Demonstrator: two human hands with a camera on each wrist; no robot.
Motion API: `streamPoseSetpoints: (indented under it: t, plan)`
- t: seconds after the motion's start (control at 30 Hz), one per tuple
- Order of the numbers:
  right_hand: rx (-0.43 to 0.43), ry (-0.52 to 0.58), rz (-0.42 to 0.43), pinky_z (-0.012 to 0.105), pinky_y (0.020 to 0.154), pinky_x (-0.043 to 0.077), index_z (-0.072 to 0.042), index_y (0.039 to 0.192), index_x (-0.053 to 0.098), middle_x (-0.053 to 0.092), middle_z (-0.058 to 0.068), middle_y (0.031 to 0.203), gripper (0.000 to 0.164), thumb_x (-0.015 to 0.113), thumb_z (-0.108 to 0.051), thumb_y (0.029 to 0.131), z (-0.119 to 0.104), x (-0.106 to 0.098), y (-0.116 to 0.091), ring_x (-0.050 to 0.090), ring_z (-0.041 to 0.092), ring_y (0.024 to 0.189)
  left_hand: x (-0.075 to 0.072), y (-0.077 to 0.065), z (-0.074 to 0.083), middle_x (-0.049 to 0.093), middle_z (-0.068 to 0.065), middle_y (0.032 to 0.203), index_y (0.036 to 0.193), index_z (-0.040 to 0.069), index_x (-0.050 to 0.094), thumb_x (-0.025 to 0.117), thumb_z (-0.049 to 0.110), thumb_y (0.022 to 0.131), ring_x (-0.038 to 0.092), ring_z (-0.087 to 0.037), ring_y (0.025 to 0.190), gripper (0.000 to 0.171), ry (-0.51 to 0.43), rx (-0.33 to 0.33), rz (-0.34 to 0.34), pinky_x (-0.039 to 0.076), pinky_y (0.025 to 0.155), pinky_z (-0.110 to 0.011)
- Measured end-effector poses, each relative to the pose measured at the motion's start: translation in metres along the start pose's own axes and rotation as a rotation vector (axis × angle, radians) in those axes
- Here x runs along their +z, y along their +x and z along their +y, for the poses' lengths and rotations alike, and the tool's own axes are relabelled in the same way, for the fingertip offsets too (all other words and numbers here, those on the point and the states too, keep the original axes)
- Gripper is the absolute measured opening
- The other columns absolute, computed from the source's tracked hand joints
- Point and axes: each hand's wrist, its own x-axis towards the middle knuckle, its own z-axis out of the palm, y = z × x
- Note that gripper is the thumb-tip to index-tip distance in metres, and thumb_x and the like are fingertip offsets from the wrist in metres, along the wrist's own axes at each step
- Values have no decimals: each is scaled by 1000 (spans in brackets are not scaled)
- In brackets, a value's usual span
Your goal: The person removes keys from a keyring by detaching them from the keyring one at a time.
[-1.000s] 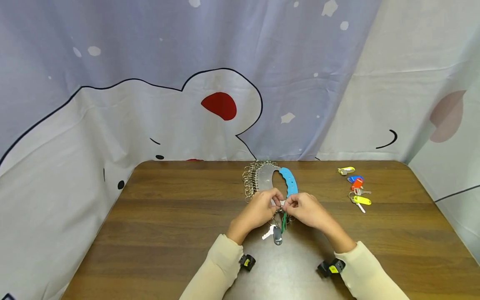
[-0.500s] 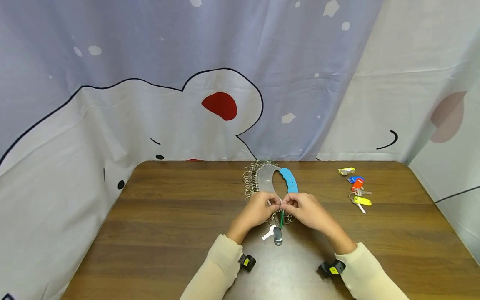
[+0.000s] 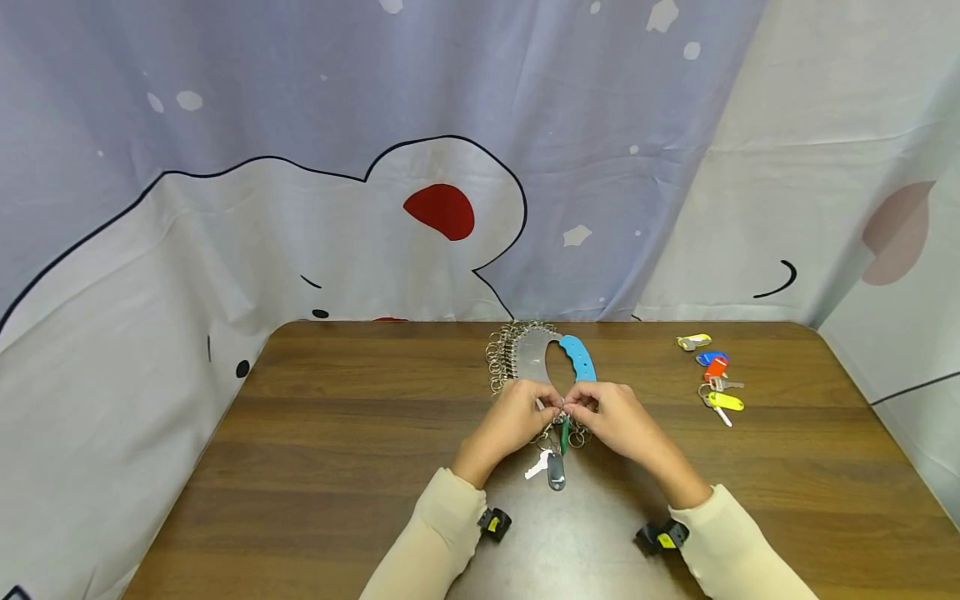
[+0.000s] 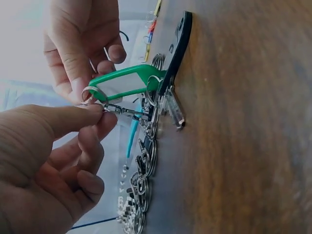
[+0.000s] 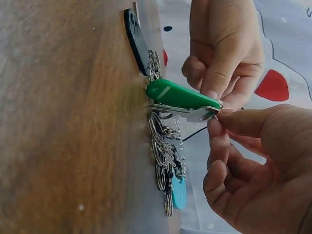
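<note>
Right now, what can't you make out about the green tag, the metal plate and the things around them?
Head view: the metal plate's near part, hidden by the left hand and right hand.
Head view: any print on the red tag, too small.
Left wrist view: any writing on the label of the green tag, too blurred.

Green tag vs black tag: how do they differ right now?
Pose: green tag is held tilted up, black tag lies on the table.
Contact: left hand and right hand pinch green tag's ring; neither touches black tag.
Shared: both are elongated.
</note>
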Motion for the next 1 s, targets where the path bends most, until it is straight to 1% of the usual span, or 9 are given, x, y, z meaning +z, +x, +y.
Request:
streamPoseSetpoints:
  t: [0.13,0.23,0.3,0.4,0.53,0.63,0.73,0.9,1.0]
  plan:
    - [27,38,-16,32,62,55,-14,83,72,71,-3,74,4,71,-15,87,-1,-1,0,62,9,68,-1,0,3,74,1,75,81,13,76,73,7,79,54,-1,52,7,39,-27,29,44,46,-12]
    - [40,55,-33,31,62,55,-15,84,73,71,-3,74,5,71,-17,87,0,0,0,62,9,68,-1,0,4,72,3,71,78,15,73,74,7,77,53,0,52,8,47,-43,47,43,46,-12]
    - [52,64,-48,31,62,54,-16,83,73,70,-4,73,5,71,-19,87,1,0,1,61,9,67,-1,0,4,71,4,69,76,15,71,75,8,76,52,0,52,8,55,-43,58,43,47,-13]
    - [76,85,-77,30,62,53,-16,80,72,69,-4,72,7,72,-21,86,1,0,1,60,9,67,-1,0,4,69,5,67,75,15,70,76,10,75,47,-1,48,8,66,-34,66,40,45,-14]
    - [97,100,-110,30,61,50,-15,79,71,67,-3,71,8,71,-19,85,1,1,1,58,10,67,-1,0,4,67,4,65,75,14,69,76,9,75,45,-2,48,8,74,-24,74,37,44,-14]
    - [108,104,-117,29,60,49,-13,79,71,67,-3,70,7,70,-17,85,0,2,1,58,10,66,-1,0,4,66,3,64,74,13,69,74,8,75,48,-3,51,8,67,-25,71,38,45,-13]
    - [120,109,-115,29,60,49,-13,79,71,67,-2,70,8,70,-16,85,0,3,1,58,10,66,-1,0,3,67,2,66,75,13,70,73,7,77,50,-3,53,7,45,-37,53,40,47,-13]
    - [128,124,-90,29,61,50,-12,81,72,69,-1,72,9,70,-17,87,-1,3,1,58,11,66,0,1,0,68,1,69,78,11,71,70,5,79,52,-3,56,6,-22,-61,26,44,50,-15]
    - [134,133,-78,29,61,50,-11,82,72,69,0,73,10,70,-20,87,-3,3,1,58,11,66,1,1,-2,68,0,72,82,11,72,68,4,81,54,-4,58,7,-41,-53,21,45,53,-16]
